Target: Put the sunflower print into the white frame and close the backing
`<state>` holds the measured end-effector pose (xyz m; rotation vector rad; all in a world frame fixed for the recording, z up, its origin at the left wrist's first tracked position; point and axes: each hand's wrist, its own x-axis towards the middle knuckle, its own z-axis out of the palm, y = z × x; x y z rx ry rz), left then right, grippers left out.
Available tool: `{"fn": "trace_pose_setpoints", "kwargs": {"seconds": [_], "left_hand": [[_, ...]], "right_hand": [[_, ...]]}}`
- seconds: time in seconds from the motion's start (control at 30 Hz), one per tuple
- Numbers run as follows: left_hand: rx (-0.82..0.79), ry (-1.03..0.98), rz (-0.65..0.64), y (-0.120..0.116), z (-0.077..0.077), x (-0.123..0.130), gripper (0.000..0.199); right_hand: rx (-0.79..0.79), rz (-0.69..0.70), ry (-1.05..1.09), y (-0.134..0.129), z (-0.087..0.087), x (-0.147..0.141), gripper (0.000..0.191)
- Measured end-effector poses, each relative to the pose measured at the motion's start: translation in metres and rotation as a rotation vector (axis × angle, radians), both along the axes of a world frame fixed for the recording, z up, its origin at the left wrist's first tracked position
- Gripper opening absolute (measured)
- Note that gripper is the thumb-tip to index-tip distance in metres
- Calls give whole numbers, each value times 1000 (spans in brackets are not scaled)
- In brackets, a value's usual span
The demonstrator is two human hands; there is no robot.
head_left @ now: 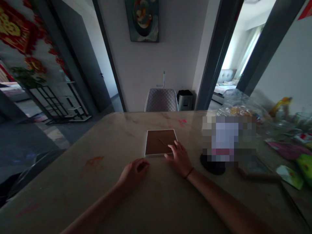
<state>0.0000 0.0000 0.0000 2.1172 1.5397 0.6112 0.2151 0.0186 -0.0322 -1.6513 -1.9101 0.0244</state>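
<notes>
Gold writing (8, 23) on the red hanging (23, 35) is cut off. On the table (119, 136), the right hand (180, 158) spreads at the framed board (154, 147), perhaps gripping a thin stick (162, 141); the left hand (133, 171) curls, contents hidden.

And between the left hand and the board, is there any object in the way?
Nothing visible. The left hand is close to the near left corner of the board; the right hand is at the near right corner, outside that path.

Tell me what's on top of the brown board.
A thin stick shows over the board, slanting toward the right hand. Anything beneath that hand is hidden.
</notes>
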Motion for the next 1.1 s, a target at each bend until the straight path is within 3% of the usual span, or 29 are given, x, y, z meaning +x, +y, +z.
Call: {"fn": "trace_pose_setpoints", "kwargs": {"seconds": [0.1, 0.23, 0.4, 0.63, 0.73, 0.87, 1.0, 1.1], "left_hand": [[-2, -4, -1, 0, 0, 0, 22], [17, -16, -8, 1, -2, 0, 21], [21, 7, 4, 1, -3, -1, 22], [2, -31, 27, 1, -2, 0, 28], [-4, -143, 84, 2, 0, 1, 39], [-60, -342, 186, 4, -2, -1, 37], [-88, -628, 365, 6, -5, -2, 45], [-38, -758, 416, 6, -2, -1, 46]], "right_hand": [[-22, 3, -47, 0, 2, 0, 53], [-59, 44, -163, 1, 8, 0, 46], [-50, 5, -277, 0, 10, -2, 51], [71, 55, -179, 1, 6, 4, 45], [142, 95, -108, -2, 7, 4, 46], [178, 208, -67, -10, 11, -4, 45], [93, 338, -59, -18, 14, -13, 45], [5, 451, -98, -21, 17, -14, 44]]}}
